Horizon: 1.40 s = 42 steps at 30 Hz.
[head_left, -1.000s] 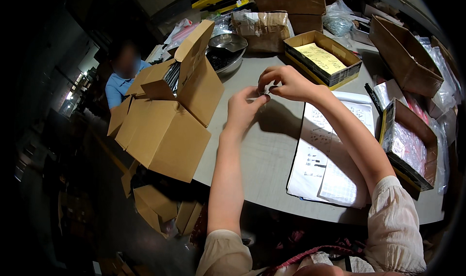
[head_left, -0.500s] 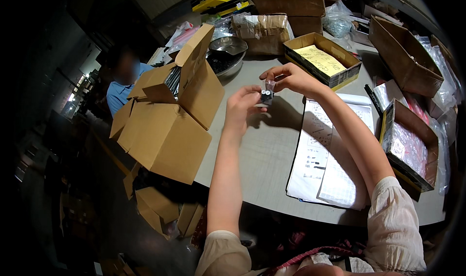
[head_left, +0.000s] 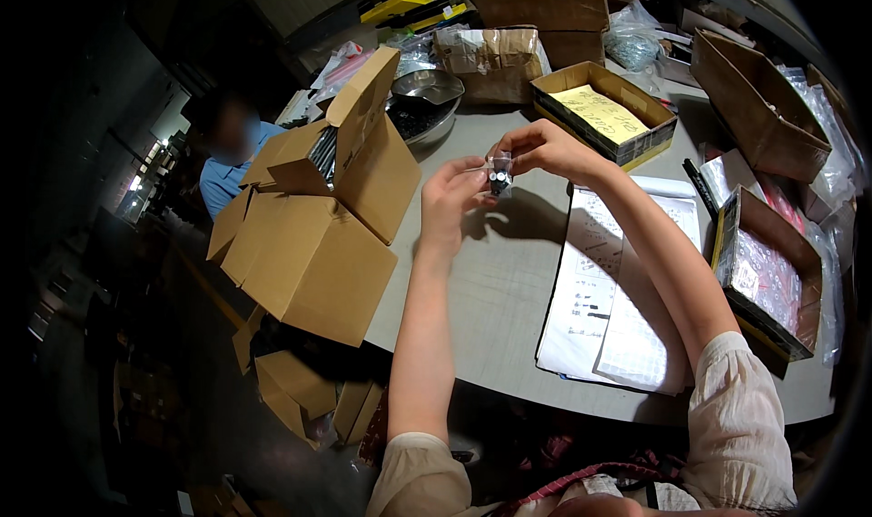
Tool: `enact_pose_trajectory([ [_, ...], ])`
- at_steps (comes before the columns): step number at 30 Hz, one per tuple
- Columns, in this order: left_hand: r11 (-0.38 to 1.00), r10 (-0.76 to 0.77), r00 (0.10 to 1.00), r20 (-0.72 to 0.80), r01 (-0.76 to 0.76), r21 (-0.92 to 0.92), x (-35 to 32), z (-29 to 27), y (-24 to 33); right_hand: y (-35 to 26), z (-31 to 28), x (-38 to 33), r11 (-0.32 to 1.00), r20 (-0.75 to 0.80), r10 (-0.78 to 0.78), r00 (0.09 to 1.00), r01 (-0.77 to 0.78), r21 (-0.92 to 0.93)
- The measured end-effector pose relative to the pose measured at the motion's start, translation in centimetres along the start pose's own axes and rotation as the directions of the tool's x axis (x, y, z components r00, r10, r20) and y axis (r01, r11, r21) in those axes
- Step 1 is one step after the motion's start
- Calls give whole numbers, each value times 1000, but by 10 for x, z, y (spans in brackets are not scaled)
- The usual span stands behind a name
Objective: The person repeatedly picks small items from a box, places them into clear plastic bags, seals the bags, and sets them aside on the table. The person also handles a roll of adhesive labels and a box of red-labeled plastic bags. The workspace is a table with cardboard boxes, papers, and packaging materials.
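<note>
Above the table, both hands hold a small clear plastic bag [head_left: 500, 181] with a few small black and white parts inside. My left hand [head_left: 447, 199] grips the bag's left side between thumb and fingers. From the right, my right hand [head_left: 547, 149] pinches its upper edge. The exact kind of the parts is too small to tell. Under the right forearm lies a stack of printed sheets [head_left: 581, 272] on the table [head_left: 481, 326].
A large open cardboard box [head_left: 309, 263] with dark strips stands left, before a metal bowl [head_left: 438, 128] of black pieces. Behind it is a person in a blue shirt [head_left: 222, 185]. A shallow box with yellow paper [head_left: 595, 113] and one with plastic bags [head_left: 763, 276] lie right.
The bag hangs more upright, and its black and white parts sit a little lower in it. My right fingers have closed in nearer to my left hand.
</note>
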<state>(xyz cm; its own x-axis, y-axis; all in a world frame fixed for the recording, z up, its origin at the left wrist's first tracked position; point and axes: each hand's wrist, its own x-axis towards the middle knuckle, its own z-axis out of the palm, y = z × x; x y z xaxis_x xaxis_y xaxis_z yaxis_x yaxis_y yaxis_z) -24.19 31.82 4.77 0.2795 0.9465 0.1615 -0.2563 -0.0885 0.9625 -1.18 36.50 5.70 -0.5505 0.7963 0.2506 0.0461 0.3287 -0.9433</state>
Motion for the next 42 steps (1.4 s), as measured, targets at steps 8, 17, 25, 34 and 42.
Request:
enact_pose_trajectory([
  [8,994,101,995,-9,-101,29,3,-5,-13,-4,4,1,999,-30,-10,1000,11,34],
  [17,995,51,999,17,-52,88,4,-5,-10,-2,6,0,999,-67,-32,997,34,23],
  [25,995,-95,985,144,98,-14,-5,-3,6,-18,20,-5,990,75,-34,997,24,136],
  [34,897,26,964,-266,94,431,14,-39,-33,47,25,9,546,-59,-278,959,107,-831],
  [42,721,145,940,-310,114,684,6,-24,-26,58,39,3,174,67,-229,971,108,-979],
])
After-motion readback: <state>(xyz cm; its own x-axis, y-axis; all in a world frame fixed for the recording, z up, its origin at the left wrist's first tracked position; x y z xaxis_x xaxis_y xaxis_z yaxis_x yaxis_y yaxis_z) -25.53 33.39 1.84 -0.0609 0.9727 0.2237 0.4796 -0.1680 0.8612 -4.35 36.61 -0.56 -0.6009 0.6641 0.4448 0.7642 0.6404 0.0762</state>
